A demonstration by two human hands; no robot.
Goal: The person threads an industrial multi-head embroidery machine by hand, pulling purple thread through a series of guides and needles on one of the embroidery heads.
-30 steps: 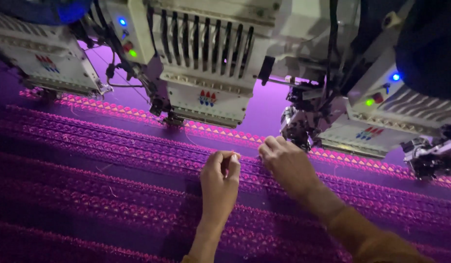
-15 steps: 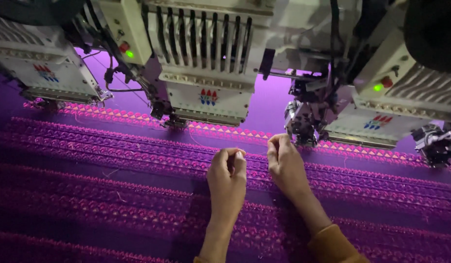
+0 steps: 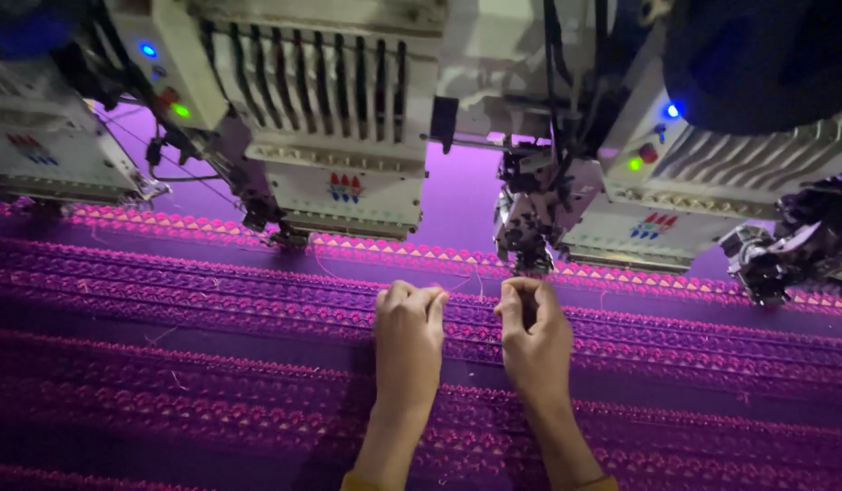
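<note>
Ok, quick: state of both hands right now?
Left hand: closed in a pinch, apparently on thin thread.
Right hand: closed; contents cannot be told.

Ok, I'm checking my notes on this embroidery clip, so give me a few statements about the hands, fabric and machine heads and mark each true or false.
1. Both hands are curled into loose fists over the purple fabric. True: the left hand and right hand have their fingers tucked in.
2. The hands are clasped together. False: they are apart, with a gap of fabric between them.
3. A fine thread runs between the two hands. True, though it is thin and faint.
4. The right hand lies just below a needle assembly of the embroidery heads. True.
5. The fabric is plain, without stitching. False: rows of pink embroidered bands cross it.
6. The left hand holds scissors. False: no tool shows in it.
</note>
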